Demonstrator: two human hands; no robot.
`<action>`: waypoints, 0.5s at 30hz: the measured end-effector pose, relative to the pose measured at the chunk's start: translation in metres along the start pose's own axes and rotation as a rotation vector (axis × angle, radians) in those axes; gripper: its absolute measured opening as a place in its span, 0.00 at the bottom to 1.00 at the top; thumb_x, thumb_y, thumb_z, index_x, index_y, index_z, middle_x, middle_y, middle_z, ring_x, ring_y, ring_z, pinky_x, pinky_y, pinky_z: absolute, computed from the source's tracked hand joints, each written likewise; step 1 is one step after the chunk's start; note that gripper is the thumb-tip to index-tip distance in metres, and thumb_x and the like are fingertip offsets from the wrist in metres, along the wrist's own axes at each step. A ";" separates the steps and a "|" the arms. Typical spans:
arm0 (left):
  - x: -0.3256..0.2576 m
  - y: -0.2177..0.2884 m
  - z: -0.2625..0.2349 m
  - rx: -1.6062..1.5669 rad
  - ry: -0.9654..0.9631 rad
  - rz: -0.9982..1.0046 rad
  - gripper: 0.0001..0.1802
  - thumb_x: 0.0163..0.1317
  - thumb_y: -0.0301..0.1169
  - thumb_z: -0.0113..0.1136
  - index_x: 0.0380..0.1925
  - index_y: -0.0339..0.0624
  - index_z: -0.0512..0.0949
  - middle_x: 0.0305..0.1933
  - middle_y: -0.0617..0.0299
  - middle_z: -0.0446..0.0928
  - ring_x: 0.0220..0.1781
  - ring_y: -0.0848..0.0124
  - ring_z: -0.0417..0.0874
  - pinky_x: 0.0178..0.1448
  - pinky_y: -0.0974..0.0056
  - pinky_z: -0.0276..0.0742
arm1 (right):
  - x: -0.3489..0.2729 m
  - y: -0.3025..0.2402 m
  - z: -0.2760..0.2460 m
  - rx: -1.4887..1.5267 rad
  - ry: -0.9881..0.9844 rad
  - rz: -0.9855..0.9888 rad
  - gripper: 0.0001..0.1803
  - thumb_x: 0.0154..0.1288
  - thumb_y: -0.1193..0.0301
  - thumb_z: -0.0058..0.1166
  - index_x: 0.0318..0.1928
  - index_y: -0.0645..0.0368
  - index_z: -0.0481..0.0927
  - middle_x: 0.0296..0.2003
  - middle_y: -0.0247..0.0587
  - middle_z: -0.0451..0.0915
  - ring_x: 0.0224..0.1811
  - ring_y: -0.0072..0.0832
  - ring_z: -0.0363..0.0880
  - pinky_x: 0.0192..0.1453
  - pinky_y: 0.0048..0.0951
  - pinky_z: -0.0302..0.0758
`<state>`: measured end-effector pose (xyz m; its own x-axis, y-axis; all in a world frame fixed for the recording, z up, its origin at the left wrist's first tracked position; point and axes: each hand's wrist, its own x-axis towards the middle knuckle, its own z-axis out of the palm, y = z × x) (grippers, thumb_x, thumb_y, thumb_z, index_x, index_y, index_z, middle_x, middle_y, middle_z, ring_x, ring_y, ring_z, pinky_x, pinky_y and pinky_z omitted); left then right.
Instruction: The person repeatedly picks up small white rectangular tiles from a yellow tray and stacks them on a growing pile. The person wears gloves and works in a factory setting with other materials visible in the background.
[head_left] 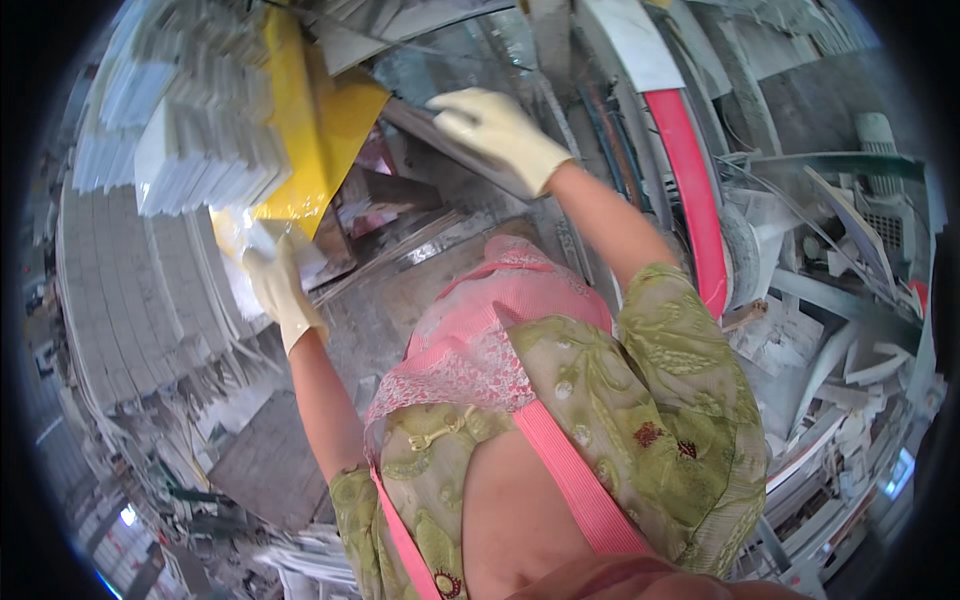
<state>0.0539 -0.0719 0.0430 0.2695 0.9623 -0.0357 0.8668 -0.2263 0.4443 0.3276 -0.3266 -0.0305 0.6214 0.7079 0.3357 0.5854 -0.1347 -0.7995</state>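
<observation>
My left hand (278, 287), in a cream rubber glove, grips the edge of a glossy white tile (262, 238) at the left. This tile sits by the lower end of a yellow sheet (318, 150), and its far part is blurred by glare. Further out, my right hand (495, 132), in a matching glove, reaches forward with fingers stretched and nothing visible in them. Beneath that hand runs a dark grey board (440, 140). Stacks of white tiles (205, 155) stand just beyond my left hand.
Grey stacked slabs (140, 290) rise at the left. On the right runs a long red belt (690, 190) with a white slab (635, 45) at its far end, beside a round grey wheel (742, 255). Broken white offcuts (790, 335) lie right of it.
</observation>
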 end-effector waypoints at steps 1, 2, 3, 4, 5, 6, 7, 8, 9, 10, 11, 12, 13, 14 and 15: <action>-0.008 -0.002 -0.001 -0.057 0.033 0.051 0.39 0.58 0.50 0.64 0.62 0.35 0.71 0.60 0.35 0.77 0.62 0.42 0.78 0.66 0.50 0.70 | -0.005 0.017 -0.030 0.008 0.077 0.060 0.23 0.69 0.53 0.52 0.52 0.56 0.85 0.50 0.51 0.85 0.55 0.48 0.82 0.61 0.43 0.76; -0.008 0.000 -0.002 -0.045 0.014 0.009 0.38 0.58 0.49 0.64 0.62 0.34 0.71 0.60 0.36 0.77 0.62 0.43 0.78 0.66 0.51 0.70 | -0.010 0.034 -0.062 -0.122 0.140 0.094 0.22 0.69 0.54 0.52 0.51 0.56 0.85 0.50 0.51 0.85 0.54 0.48 0.82 0.59 0.43 0.77; -0.010 0.002 -0.003 -0.043 0.020 0.011 0.37 0.59 0.48 0.64 0.62 0.34 0.71 0.60 0.36 0.77 0.62 0.44 0.78 0.66 0.52 0.70 | -0.015 0.050 -0.096 -0.241 0.201 0.111 0.22 0.70 0.54 0.51 0.51 0.56 0.86 0.51 0.50 0.85 0.56 0.47 0.82 0.60 0.43 0.77; -0.011 0.004 -0.004 -0.068 0.007 0.009 0.38 0.60 0.48 0.64 0.63 0.33 0.70 0.61 0.36 0.77 0.62 0.45 0.78 0.66 0.53 0.70 | -0.020 0.064 -0.126 -0.375 0.300 0.091 0.23 0.70 0.54 0.50 0.53 0.56 0.85 0.52 0.51 0.84 0.56 0.47 0.82 0.61 0.43 0.76; -0.012 0.005 -0.005 -0.106 0.001 0.029 0.38 0.60 0.48 0.64 0.63 0.32 0.69 0.61 0.36 0.76 0.62 0.45 0.78 0.66 0.53 0.70 | -0.026 0.076 -0.151 -0.362 0.405 0.275 0.23 0.70 0.53 0.50 0.54 0.54 0.84 0.53 0.51 0.84 0.56 0.49 0.81 0.61 0.44 0.76; -0.014 0.006 -0.005 -0.145 0.004 0.046 0.38 0.61 0.47 0.64 0.64 0.31 0.69 0.62 0.36 0.76 0.62 0.46 0.78 0.66 0.54 0.70 | -0.025 0.089 -0.174 -0.627 0.465 0.362 0.26 0.70 0.49 0.50 0.55 0.53 0.83 0.52 0.51 0.84 0.56 0.50 0.81 0.61 0.45 0.75; -0.014 0.006 -0.004 -0.175 -0.003 0.062 0.39 0.62 0.47 0.64 0.65 0.30 0.68 0.63 0.36 0.75 0.63 0.46 0.77 0.66 0.54 0.69 | -0.030 0.099 -0.199 -0.709 0.444 0.421 0.31 0.69 0.43 0.49 0.57 0.54 0.82 0.52 0.51 0.84 0.57 0.49 0.80 0.62 0.47 0.75; -0.014 0.004 -0.003 -0.203 -0.002 0.075 0.40 0.62 0.47 0.63 0.66 0.29 0.66 0.63 0.36 0.75 0.64 0.46 0.77 0.67 0.54 0.69 | -0.027 0.109 -0.216 -0.758 0.389 0.507 0.34 0.68 0.42 0.50 0.62 0.53 0.78 0.57 0.49 0.81 0.61 0.49 0.77 0.65 0.46 0.73; -0.014 0.002 -0.003 -0.232 -0.004 0.073 0.41 0.63 0.47 0.63 0.67 0.28 0.65 0.64 0.36 0.74 0.64 0.46 0.76 0.67 0.54 0.69 | -0.024 0.118 -0.227 -0.807 0.343 0.642 0.38 0.67 0.40 0.51 0.67 0.52 0.74 0.62 0.47 0.78 0.66 0.49 0.74 0.68 0.45 0.71; -0.015 -0.002 -0.001 -0.340 -0.022 0.088 0.44 0.63 0.46 0.64 0.71 0.27 0.60 0.68 0.35 0.70 0.67 0.47 0.74 0.69 0.55 0.68 | -0.019 0.126 -0.230 -0.837 0.327 0.612 0.38 0.66 0.40 0.53 0.66 0.53 0.75 0.61 0.47 0.78 0.65 0.48 0.74 0.67 0.45 0.71; -0.013 -0.005 -0.001 -0.330 -0.013 0.086 0.45 0.63 0.45 0.65 0.72 0.27 0.60 0.69 0.36 0.69 0.68 0.47 0.73 0.70 0.55 0.67 | -0.011 0.133 -0.230 -0.872 0.341 0.567 0.38 0.64 0.39 0.54 0.64 0.53 0.75 0.59 0.46 0.78 0.64 0.47 0.74 0.66 0.45 0.72; -0.011 -0.008 0.000 -0.316 -0.007 0.099 0.46 0.63 0.45 0.65 0.72 0.28 0.59 0.70 0.36 0.68 0.69 0.48 0.73 0.71 0.55 0.66 | -0.004 0.139 -0.228 -0.902 0.339 0.544 0.38 0.62 0.39 0.55 0.63 0.53 0.75 0.58 0.46 0.79 0.63 0.46 0.74 0.66 0.45 0.72; -0.008 -0.011 0.001 -0.309 0.003 0.107 0.46 0.63 0.45 0.65 0.73 0.29 0.58 0.71 0.37 0.67 0.70 0.48 0.72 0.72 0.56 0.66 | 0.004 0.143 -0.225 -0.899 0.356 0.522 0.39 0.62 0.39 0.56 0.63 0.53 0.75 0.58 0.45 0.78 0.63 0.45 0.73 0.66 0.44 0.71; -0.005 -0.013 0.002 -0.249 0.009 0.121 0.46 0.63 0.45 0.65 0.73 0.29 0.58 0.72 0.37 0.67 0.71 0.48 0.71 0.73 0.56 0.65 | 0.013 0.146 -0.218 -0.892 0.354 0.520 0.39 0.62 0.39 0.56 0.63 0.53 0.75 0.58 0.45 0.78 0.64 0.45 0.72 0.67 0.44 0.70; -0.002 -0.015 0.002 -0.197 0.020 0.129 0.46 0.63 0.45 0.65 0.74 0.29 0.57 0.72 0.37 0.66 0.71 0.48 0.71 0.73 0.56 0.64 | 0.022 0.148 -0.212 -0.886 0.353 0.506 0.39 0.62 0.38 0.57 0.63 0.53 0.75 0.59 0.44 0.77 0.64 0.44 0.71 0.68 0.43 0.70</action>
<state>0.0410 -0.0711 0.0341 0.3626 0.9307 0.0490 0.7270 -0.3153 0.6099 0.5390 -0.4781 -0.0358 0.9291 0.2088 0.3054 0.2993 -0.9095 -0.2885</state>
